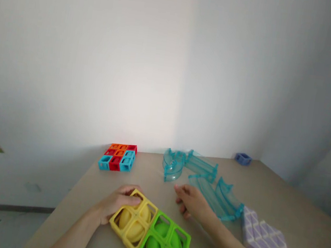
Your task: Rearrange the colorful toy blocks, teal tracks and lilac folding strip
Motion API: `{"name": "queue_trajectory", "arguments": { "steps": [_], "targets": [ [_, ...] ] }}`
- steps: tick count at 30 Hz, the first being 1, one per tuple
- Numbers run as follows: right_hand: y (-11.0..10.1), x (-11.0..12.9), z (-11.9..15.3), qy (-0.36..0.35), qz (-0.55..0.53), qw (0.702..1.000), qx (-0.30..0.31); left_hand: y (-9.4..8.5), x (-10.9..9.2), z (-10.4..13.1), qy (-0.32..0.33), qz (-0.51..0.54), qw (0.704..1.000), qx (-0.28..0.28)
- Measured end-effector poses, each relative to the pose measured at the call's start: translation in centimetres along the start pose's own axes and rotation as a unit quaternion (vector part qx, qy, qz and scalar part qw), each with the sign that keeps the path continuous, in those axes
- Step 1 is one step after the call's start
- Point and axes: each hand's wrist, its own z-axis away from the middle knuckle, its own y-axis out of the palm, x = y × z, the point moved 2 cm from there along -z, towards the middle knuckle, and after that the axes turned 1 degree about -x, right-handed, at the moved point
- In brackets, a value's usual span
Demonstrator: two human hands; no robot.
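My left hand point(120, 201) is closed around the far left corner of a yellow block of four joined open-frame cubes point(138, 214). Its thumb lies over the top. A matching green block point(164, 244) sits edge to edge against the yellow one, at the bottom of the view. My right hand point(192, 200) hovers right of the blocks with loosely curled fingers, and I see nothing in it. Just beyond that hand, a clear blue straight track piece point(211, 195) lies on the table, partly hidden by the wrist.
Joined red, orange and light blue cubes point(118, 157) stand at the back left. More clear blue track pieces, one curved point(173, 165) and one straight point(201, 165), lie at the back. Purple joined blocks point(266, 239) are at the right, a small blue cube point(243, 159) near the wall point(171, 80).
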Motion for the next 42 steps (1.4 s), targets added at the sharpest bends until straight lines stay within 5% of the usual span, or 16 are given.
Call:
{"name": "queue_trajectory", "arguments": {
  "steps": [3, 8, 15, 22, 28, 35, 42],
  "targets": [
    [-0.9, -0.1, 0.9, -0.058, 0.001, 0.998, -0.004, -0.3, 0.1, -0.2, 0.012, 0.023, 0.999, -0.036],
    [-0.5, 1.4, 2.6, -0.118, -0.02, 0.99, 0.075, -1.1, -0.5, -0.1, 0.078, 0.101, 0.988, -0.085],
    [2.1, 0.9, 3.1, -0.108, -0.127, 0.978, 0.126, -0.6, -0.4, 0.9, -0.047, 0.088, 0.985, 0.142],
    [4.4, 0.6, 4.4, -0.127, -0.141, 0.976, 0.102, 0.5, -0.4, 1.5, -0.085, 0.005, 0.976, 0.199],
    [3.5, 1.1, 4.4, -0.246, -0.05, 0.968, -0.005, 1.8, -0.7, 1.7, -0.097, -0.041, 0.969, 0.223],
    [2.6, 1.4, 3.8, -0.15, -0.138, 0.979, -0.035, 1.0, -0.5, 1.2, -0.06, -0.071, 0.985, 0.143],
    [2.7, 1.3, 3.5, -0.123, -0.123, 0.982, 0.073, 1.5, -0.2, 1.1, -0.055, -0.033, 0.985, 0.163]
  ]
}}
